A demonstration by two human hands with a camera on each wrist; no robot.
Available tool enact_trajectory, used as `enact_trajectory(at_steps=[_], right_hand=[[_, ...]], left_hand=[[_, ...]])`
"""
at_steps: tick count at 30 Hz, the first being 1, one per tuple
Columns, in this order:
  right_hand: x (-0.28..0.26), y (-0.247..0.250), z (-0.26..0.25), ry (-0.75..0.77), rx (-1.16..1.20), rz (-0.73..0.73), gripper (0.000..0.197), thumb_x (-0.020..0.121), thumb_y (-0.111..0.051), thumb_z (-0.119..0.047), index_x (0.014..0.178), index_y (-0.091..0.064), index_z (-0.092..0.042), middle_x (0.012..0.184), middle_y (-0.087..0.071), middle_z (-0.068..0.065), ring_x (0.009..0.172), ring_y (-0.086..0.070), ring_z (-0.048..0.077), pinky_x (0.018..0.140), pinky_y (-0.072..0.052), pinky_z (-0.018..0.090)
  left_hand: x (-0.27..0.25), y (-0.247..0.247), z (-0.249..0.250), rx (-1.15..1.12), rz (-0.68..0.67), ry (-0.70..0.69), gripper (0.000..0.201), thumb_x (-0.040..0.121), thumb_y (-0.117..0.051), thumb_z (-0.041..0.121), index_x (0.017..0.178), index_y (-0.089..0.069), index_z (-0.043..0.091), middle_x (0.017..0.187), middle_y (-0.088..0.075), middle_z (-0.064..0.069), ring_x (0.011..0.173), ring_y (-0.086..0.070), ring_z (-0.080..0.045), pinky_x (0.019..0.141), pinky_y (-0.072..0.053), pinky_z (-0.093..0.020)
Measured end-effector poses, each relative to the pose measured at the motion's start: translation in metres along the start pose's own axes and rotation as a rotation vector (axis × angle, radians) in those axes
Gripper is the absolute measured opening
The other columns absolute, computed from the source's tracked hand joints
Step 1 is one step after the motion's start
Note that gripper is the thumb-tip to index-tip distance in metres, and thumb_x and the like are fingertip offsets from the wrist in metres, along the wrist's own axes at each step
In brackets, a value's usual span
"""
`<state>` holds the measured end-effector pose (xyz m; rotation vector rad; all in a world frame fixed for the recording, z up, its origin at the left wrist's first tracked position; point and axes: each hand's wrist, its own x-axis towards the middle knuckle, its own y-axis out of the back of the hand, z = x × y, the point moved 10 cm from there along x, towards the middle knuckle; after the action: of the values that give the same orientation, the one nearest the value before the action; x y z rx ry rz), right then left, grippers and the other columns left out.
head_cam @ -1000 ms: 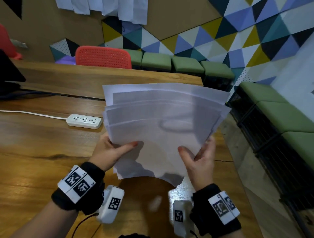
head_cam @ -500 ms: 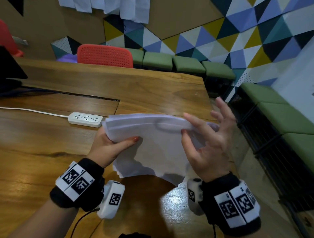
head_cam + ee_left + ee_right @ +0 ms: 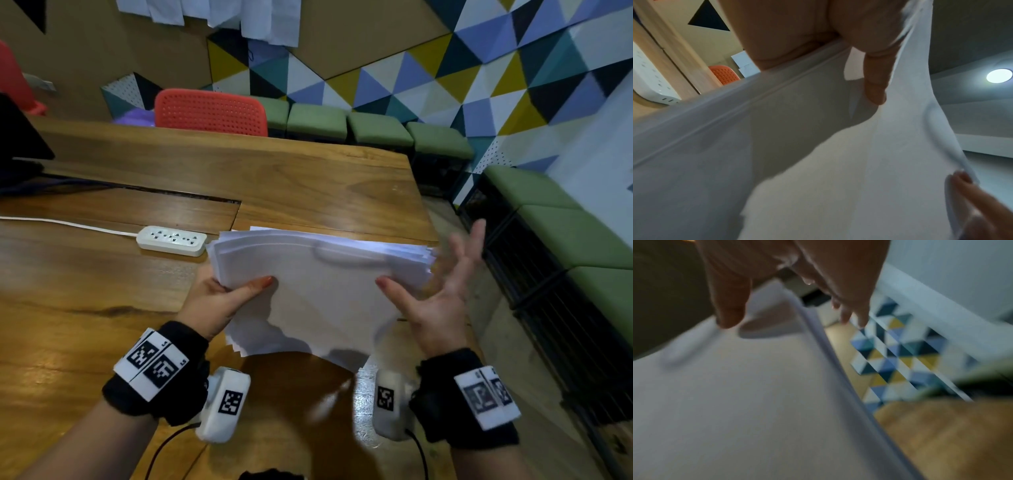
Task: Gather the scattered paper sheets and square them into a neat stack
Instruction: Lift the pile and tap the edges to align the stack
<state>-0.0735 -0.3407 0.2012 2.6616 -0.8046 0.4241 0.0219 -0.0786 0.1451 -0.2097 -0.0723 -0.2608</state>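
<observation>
A bundle of white paper sheets (image 3: 318, 291) hangs above the wooden table (image 3: 308, 185), its far edges roughly level and its near edge ragged. My left hand (image 3: 219, 301) pinches the bundle's left side, thumb on top and fingers underneath; the left wrist view shows the sheets (image 3: 818, 162) from below. My right hand (image 3: 435, 294) stands at the bundle's right edge with fingers spread straight and palm facing the sheets. Its thumb lies on the top sheet (image 3: 735, 402). The right hand is blurred.
A white power strip (image 3: 171, 241) with its cord lies on the table just left of the papers. A red chair (image 3: 210, 111) and green cushioned benches (image 3: 565, 233) stand beyond the table's far and right edges. A dark monitor (image 3: 20, 133) sits at far left.
The bundle, held upright and fanned a second ago, has tipped flatter and its sheets have drawn together. My right hand let go, rose over the top edge, then dropped to the right edge.
</observation>
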Motion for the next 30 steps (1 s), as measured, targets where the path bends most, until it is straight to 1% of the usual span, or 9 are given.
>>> enact_trajectory(at_steps=[2,4,7,11,15,21,25,28,30], right_hand=[[-0.004,-0.014,0.037,-0.248,0.354,-0.128,0.129,0.037,-0.090,-0.045,0.144,-0.017,-0.039,0.123,-0.061,-0.003,0.113,-0.060,0.006,0.087,-0.052,0.026],[-0.008,-0.030,0.048,-0.282,0.384,-0.239,0.083,0.049,-0.088,-0.019,0.123,-0.050,-0.020,0.094,-0.074,-0.007,0.090,-0.069,0.008,0.071,-0.054,0.022],[-0.015,-0.043,0.042,-0.239,0.341,-0.238,0.036,0.064,-0.078,0.005,0.093,-0.066,-0.014,0.083,-0.075,-0.002,0.082,-0.070,0.015,0.068,-0.055,0.026],[-0.020,-0.036,0.050,-0.254,0.337,-0.156,0.033,0.069,-0.075,0.006,0.089,-0.066,-0.019,0.080,-0.074,-0.003,0.080,-0.070,0.011,0.068,-0.056,0.029],[-0.032,-0.047,0.060,-0.304,0.252,-0.187,0.032,0.073,-0.073,0.002,0.083,-0.061,-0.026,0.072,-0.073,-0.014,0.072,-0.067,0.000,0.068,-0.056,0.027],[-0.028,-0.039,0.054,-0.261,0.279,-0.157,0.025,0.074,-0.075,-0.002,0.087,-0.062,-0.019,0.071,-0.073,-0.011,0.070,-0.067,0.000,0.061,-0.053,0.022],[-0.030,-0.038,0.043,-0.210,0.310,-0.126,0.054,0.061,-0.076,-0.029,0.109,-0.053,-0.019,0.099,-0.066,0.000,0.086,-0.067,0.002,0.068,-0.054,0.018],[-0.022,-0.031,0.018,-0.109,0.403,-0.072,0.049,0.070,-0.065,-0.042,0.114,-0.049,-0.026,0.105,-0.062,0.000,0.093,-0.065,0.004,0.072,-0.052,0.020],[-0.015,-0.022,0.004,-0.033,0.407,0.004,0.077,0.064,-0.061,-0.070,0.121,-0.050,-0.018,0.101,-0.061,0.004,0.093,-0.064,0.001,0.076,-0.052,0.020]], left_hand=[[0.001,-0.003,0.004,0.010,-0.037,-0.014,0.082,0.023,-0.086,0.056,0.095,-0.062,0.027,0.086,-0.074,0.012,0.085,-0.069,-0.007,0.063,-0.055,-0.020],[0.000,-0.012,0.009,0.027,-0.086,-0.029,0.084,0.024,-0.087,0.054,0.098,-0.060,0.027,0.089,-0.073,0.013,0.087,-0.069,-0.006,0.064,-0.056,-0.020],[-0.001,-0.021,0.009,0.003,-0.099,-0.034,0.083,0.024,-0.088,0.051,0.099,-0.061,0.028,0.087,-0.073,0.014,0.086,-0.068,-0.004,0.064,-0.056,-0.021],[0.002,-0.012,0.016,0.014,-0.033,-0.077,0.060,0.030,-0.087,0.052,0.086,-0.073,0.036,0.090,-0.075,0.009,0.087,-0.070,-0.010,0.069,-0.058,-0.025],[0.001,-0.011,0.007,0.030,-0.018,-0.048,0.076,0.027,-0.087,0.054,0.096,-0.065,0.032,0.091,-0.073,0.008,0.089,-0.068,-0.007,0.067,-0.056,-0.022],[0.002,-0.019,0.012,0.057,-0.003,-0.088,0.034,0.059,-0.079,0.010,0.085,-0.069,0.030,0.079,-0.074,0.017,0.079,-0.069,-0.004,0.062,-0.055,-0.017],[-0.004,-0.015,0.016,0.155,0.049,-0.111,0.082,0.029,-0.081,0.065,0.097,-0.059,0.025,0.084,-0.070,0.004,0.082,-0.067,-0.002,0.062,-0.053,-0.016],[-0.002,-0.007,0.044,0.088,0.149,-0.261,0.101,0.043,-0.064,0.082,0.118,-0.048,0.018,0.100,-0.060,0.000,0.087,-0.064,-0.008,0.066,-0.052,-0.022],[0.001,-0.001,0.059,0.048,0.246,-0.290,0.085,0.050,-0.053,0.087,0.113,-0.051,0.031,0.107,-0.057,-0.007,0.100,-0.060,-0.024,0.082,-0.050,-0.038]])
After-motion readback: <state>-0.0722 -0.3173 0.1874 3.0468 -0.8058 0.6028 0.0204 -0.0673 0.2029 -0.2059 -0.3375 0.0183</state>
